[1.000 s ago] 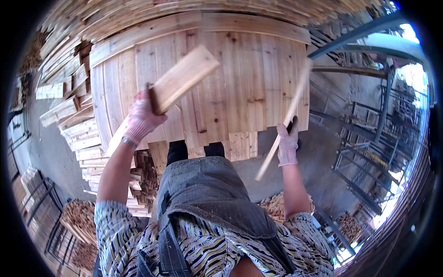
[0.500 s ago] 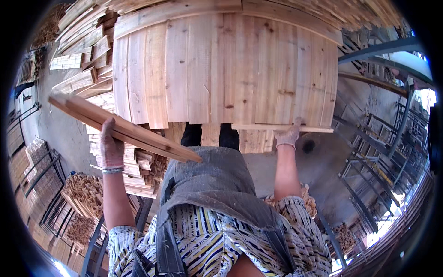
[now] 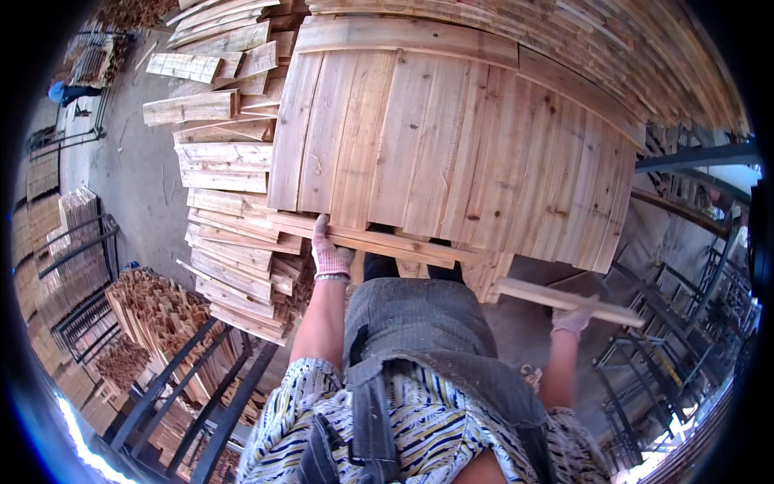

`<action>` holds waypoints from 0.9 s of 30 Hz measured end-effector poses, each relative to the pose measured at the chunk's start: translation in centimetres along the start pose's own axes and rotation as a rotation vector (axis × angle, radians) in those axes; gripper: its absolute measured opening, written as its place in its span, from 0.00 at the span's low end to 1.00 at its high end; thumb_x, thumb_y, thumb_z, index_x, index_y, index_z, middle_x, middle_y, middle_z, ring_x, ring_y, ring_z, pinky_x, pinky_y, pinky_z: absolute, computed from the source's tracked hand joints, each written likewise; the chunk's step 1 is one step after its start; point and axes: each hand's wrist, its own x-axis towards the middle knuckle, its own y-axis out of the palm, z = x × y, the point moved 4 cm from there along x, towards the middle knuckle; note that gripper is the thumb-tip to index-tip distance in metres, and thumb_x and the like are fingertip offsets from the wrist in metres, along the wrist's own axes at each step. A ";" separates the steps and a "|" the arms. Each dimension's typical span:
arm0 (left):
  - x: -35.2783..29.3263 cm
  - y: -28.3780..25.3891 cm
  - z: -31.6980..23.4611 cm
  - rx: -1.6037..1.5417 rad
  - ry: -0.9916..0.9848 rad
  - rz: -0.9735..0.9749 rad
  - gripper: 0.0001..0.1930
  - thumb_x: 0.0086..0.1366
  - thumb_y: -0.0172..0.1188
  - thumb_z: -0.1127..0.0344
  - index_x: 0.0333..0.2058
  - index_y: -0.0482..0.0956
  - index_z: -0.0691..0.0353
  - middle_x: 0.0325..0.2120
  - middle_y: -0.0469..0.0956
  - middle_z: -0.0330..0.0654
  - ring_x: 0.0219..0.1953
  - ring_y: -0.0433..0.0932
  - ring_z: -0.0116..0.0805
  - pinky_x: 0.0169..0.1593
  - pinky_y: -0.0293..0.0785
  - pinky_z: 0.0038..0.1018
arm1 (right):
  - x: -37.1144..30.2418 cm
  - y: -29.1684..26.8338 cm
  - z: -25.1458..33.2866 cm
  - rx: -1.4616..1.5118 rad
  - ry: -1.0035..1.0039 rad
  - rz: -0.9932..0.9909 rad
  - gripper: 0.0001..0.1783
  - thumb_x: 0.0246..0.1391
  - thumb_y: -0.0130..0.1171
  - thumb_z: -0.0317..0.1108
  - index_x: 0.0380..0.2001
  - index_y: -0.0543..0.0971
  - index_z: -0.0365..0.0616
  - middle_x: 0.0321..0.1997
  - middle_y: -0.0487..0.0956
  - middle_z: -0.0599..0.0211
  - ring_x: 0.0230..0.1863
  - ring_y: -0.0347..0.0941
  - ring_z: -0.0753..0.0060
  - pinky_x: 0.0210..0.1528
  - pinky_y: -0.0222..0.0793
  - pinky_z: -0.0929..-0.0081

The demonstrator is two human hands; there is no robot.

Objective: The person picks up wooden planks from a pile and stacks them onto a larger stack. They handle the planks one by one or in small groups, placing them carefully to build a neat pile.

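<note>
In front of me lies a row of wooden planks (image 3: pixel 451 145) set side by side, their near ends uneven. My left hand (image 3: pixel 330 256), in a light knit glove, is closed on narrow wooden boards (image 3: pixel 395 244), which lie along the near left edge of the row. My right hand (image 3: pixel 574 318), gloved too, grips a wooden slat (image 3: pixel 524 292) out past the near right corner, apart from the planks. Part of each hand is hidden behind the wood it holds.
Stacked loose boards (image 3: pixel 230 202) stand to the left of the planks, some jutting out. Long timber (image 3: pixel 629 56) is piled along the far side. A metal bar (image 3: pixel 697 157) reaches in at the right, and metal rails (image 3: pixel 185 403) stand at lower left near a bundle of sticks (image 3: pixel 153 310).
My left hand has brought its boards from a slanted hold in the air to the planks' near edge. My right hand has drawn its slat off that edge, outward and toward me. The view has shifted.
</note>
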 end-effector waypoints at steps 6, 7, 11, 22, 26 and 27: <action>-4.4 -0.2 -2.6 0.137 0.203 0.046 0.21 0.57 0.72 0.63 0.48 0.78 0.58 0.42 0.77 0.38 0.49 0.76 0.38 0.59 0.73 0.41 | 8.4 8.4 4.5 -0.722 -0.525 0.285 0.48 0.55 0.61 0.61 0.71 0.58 0.49 0.59 0.71 0.54 0.59 0.68 0.50 0.64 0.63 0.58; -6.3 0.6 -3.0 0.143 0.269 -0.011 0.25 0.55 0.73 0.68 0.52 0.76 0.58 0.41 0.77 0.38 0.47 0.77 0.36 0.57 0.75 0.39 | 8.5 11.6 5.5 -0.966 -0.680 0.326 0.49 0.54 0.61 0.61 0.71 0.57 0.49 0.60 0.71 0.51 0.60 0.67 0.47 0.64 0.62 0.56; -17.0 9.2 -7.4 0.726 0.666 0.126 0.42 0.50 0.75 0.73 0.62 0.61 0.60 0.42 0.76 0.43 0.45 0.77 0.36 0.53 0.77 0.36 | 1.7 19.1 2.1 -1.752 -1.127 0.488 0.51 0.52 0.62 0.60 0.73 0.54 0.51 0.62 0.67 0.40 0.64 0.64 0.37 0.65 0.61 0.49; -12.3 15.3 8.0 2.253 1.786 0.719 0.28 0.58 0.59 0.61 0.58 0.65 0.51 0.46 0.75 0.44 0.50 0.75 0.46 0.61 0.66 0.47 | 6.1 17.9 1.2 -1.935 -1.162 0.526 0.61 0.45 0.68 0.62 0.75 0.47 0.55 0.67 0.60 0.38 0.66 0.60 0.34 0.67 0.60 0.47; -6.6 13.4 12.8 2.339 1.677 0.924 0.17 0.61 0.55 0.63 0.50 0.70 0.50 0.38 0.75 0.40 0.45 0.77 0.42 0.56 0.69 0.43 | 5.7 16.8 1.8 -1.985 -1.074 0.502 0.63 0.43 0.69 0.61 0.75 0.45 0.56 0.68 0.59 0.36 0.67 0.60 0.34 0.66 0.62 0.48; -5.8 13.1 13.4 2.369 1.662 0.935 0.16 0.61 0.55 0.63 0.48 0.71 0.50 0.37 0.75 0.40 0.44 0.77 0.41 0.55 0.70 0.42 | 6.2 16.4 1.3 -1.965 -1.107 0.497 0.63 0.43 0.69 0.61 0.75 0.45 0.55 0.67 0.59 0.35 0.66 0.60 0.34 0.65 0.62 0.48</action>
